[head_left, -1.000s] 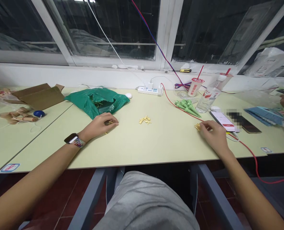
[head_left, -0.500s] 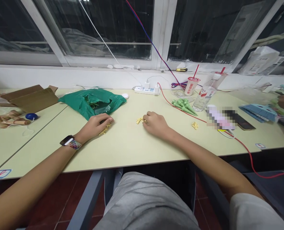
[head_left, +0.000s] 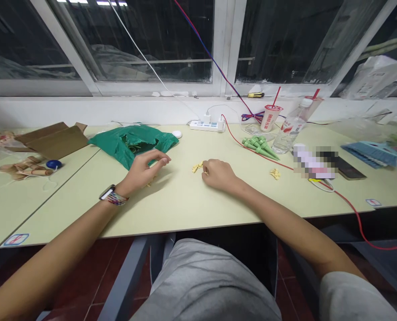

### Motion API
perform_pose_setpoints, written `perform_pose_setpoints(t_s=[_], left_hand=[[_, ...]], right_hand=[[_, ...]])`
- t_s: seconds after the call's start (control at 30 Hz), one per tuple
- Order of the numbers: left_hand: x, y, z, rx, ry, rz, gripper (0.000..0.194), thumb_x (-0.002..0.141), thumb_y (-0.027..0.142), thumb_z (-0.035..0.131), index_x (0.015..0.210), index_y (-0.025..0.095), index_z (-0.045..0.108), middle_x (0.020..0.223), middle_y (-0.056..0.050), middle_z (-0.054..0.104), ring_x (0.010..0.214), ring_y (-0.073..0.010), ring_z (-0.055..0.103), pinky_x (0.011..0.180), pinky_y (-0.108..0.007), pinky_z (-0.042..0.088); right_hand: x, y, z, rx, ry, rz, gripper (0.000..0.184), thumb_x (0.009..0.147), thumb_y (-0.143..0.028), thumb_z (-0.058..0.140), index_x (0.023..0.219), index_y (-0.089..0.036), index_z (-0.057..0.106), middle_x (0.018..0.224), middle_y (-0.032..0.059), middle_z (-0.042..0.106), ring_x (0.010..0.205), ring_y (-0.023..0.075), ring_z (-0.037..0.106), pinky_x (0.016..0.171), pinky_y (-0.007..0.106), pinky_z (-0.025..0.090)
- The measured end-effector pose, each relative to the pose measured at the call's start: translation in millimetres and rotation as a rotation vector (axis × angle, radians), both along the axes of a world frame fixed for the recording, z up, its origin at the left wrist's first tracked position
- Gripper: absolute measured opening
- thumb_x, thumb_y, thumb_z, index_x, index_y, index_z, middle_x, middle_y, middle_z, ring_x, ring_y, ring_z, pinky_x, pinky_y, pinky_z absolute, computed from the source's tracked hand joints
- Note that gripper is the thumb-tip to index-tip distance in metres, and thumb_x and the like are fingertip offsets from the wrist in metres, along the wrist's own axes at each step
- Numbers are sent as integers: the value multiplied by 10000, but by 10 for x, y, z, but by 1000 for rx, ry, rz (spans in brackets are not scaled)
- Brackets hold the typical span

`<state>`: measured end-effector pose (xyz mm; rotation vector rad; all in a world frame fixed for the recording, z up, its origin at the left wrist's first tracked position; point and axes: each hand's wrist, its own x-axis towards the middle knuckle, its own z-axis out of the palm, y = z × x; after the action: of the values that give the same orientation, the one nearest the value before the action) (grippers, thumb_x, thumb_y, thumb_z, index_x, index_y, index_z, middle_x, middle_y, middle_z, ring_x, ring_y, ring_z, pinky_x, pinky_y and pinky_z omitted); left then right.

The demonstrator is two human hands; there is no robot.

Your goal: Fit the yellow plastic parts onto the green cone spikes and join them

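On the desk (head_left: 171, 205), the curled right hand (head_left: 219, 175), its hold hidden, touches small yellow pieces (head_left: 196, 167), which look light and fiddly, best pinched by fingertips; the left hand (head_left: 141, 170) hovers half open, apparently empty.

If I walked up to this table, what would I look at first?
The shiny green plastic bag grabs your eye first, crumpled on the table just past the left hand. Then you'd spot the green cone-shaped pieces farther right, and the right hand beside some tiny yellow pieces in the middle.

The left wrist (head_left: 122, 189) wears a black watch (head_left: 107, 192) (and a woven multicoloured bracelet (head_left: 117, 199)), the sleeve (head_left: 347, 296) pale grey.
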<state>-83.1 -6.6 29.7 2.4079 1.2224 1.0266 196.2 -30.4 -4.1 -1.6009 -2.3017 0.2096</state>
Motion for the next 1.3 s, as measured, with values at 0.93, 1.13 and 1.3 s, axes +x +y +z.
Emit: perform_pose_setpoints(t_s=[0.93,1.13,1.3], left_hand=[[817,148,-188,-428,-413,-335,289,904,433,759,840,154,722,766,-47,706,749,-174,650,753,-306,498],[818,153,-156,-729,-582,-346,247,813,373,810,748,159,706,749,-46,671,711,-151,603,715,-295,469],[817,161,-122,-879,-584,-381,229,758,328,770,652,173,638,622,-12,524,592,-129,464,592,-289,384]], right_hand=[[61,263,-70,-307,1288,231,451,648,-561,916,765,-167,727,702,35,728,605,145,650,626,315,583],[60,236,-86,-140,1138,332,379,781,-542,845,856,-188,732,787,43,756,689,165,675,685,326,575],[62,169,-84,131,920,379,292,900,-503,759,910,-211,753,916,59,768,824,193,717,804,350,591]])
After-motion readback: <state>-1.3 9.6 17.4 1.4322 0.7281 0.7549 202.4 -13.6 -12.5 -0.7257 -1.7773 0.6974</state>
